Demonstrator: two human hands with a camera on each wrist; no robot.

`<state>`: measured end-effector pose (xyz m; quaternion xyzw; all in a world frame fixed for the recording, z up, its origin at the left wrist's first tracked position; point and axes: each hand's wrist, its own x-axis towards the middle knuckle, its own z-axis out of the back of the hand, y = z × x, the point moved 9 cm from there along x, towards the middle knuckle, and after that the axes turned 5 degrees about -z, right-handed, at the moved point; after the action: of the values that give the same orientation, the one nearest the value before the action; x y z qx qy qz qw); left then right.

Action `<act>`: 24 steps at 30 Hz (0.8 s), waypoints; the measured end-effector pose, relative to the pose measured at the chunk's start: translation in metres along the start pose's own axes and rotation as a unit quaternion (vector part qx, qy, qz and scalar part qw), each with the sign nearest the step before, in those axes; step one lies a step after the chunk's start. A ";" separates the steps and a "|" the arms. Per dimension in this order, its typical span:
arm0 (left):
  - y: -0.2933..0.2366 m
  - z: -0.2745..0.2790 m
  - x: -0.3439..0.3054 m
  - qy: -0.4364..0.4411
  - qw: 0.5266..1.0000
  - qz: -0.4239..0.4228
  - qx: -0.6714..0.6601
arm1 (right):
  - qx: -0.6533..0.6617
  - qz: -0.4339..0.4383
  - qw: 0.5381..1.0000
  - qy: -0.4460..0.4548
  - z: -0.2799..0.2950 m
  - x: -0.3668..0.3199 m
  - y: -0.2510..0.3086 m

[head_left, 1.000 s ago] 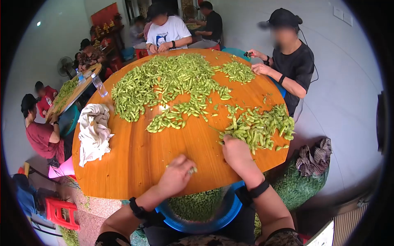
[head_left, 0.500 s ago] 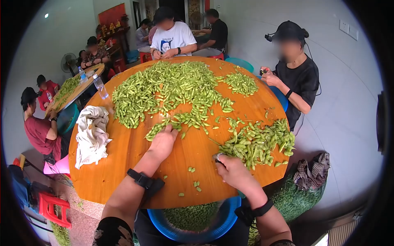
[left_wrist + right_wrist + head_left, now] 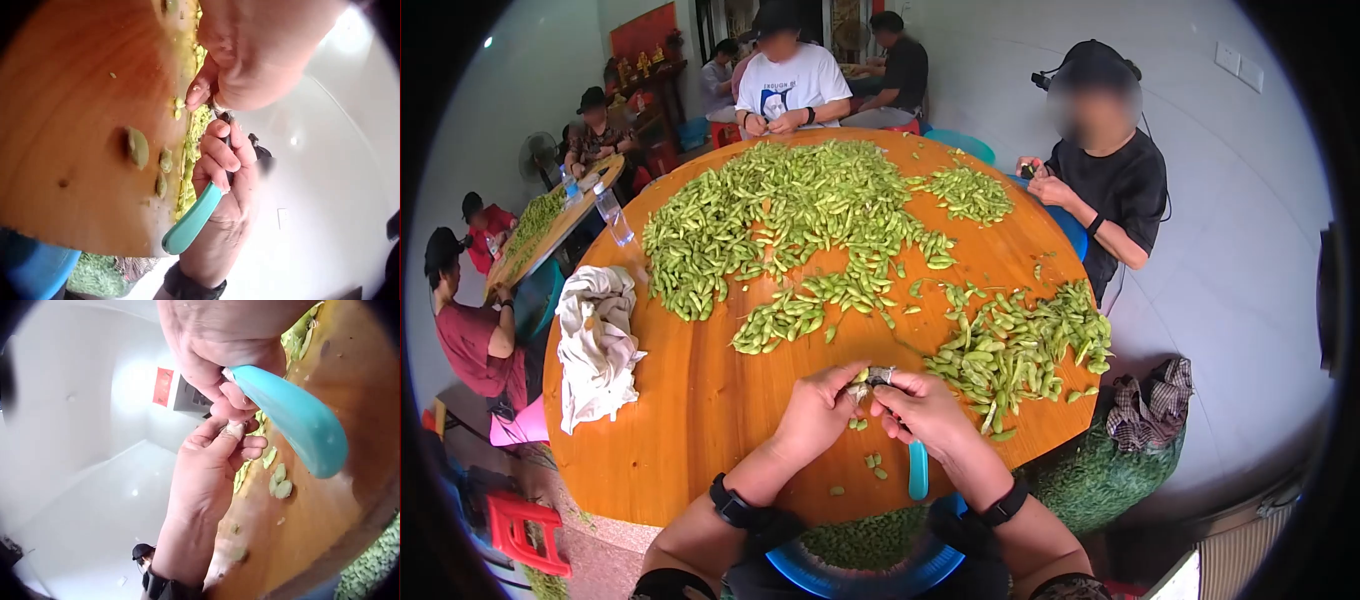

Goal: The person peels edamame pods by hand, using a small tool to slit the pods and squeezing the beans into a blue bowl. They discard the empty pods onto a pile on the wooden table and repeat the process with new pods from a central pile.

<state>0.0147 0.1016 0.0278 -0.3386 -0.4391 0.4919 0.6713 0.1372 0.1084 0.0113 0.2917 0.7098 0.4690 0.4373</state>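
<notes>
Both hands meet over the near part of the round wooden table (image 3: 690, 440). My right hand (image 3: 935, 410) grips a tool by its turquoise handle (image 3: 294, 422), which sticks out below the curled fingers. Its dark shaft shows between those fingers in the left wrist view; the working end is mostly hidden. My left hand (image 3: 815, 415) pinches a green soybean pod (image 3: 862, 377) right at the tool's end, the pod largely covered by fingers. Several shelled beans (image 3: 281, 481) lie on the wood beneath. A smaller heap of pods (image 3: 1020, 345) is just beyond the right hand.
A large pod pile (image 3: 790, 200) covers the table's far half. A white cloth (image 3: 595, 345) and a bottle (image 3: 613, 212) are at left. Below the near edge stands a blue basin (image 3: 850, 582) of beans. People sit across (image 3: 795, 85) and at right (image 3: 1115, 170).
My left hand moved from the table's near edge out to the pods, then back to the right hand with a pod. Loose beans now lie on the table. The right hand shifted left.
</notes>
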 end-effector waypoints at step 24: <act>0.026 -0.010 -0.002 0.078 0.978 0.077 -0.178 | -0.018 0.052 0.998 -0.042 0.003 -0.002 -0.004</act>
<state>0.0142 0.1074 0.0002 -0.5226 -0.4384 0.4280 0.5929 0.1407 0.1064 0.0082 0.3401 0.6659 0.4910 0.4471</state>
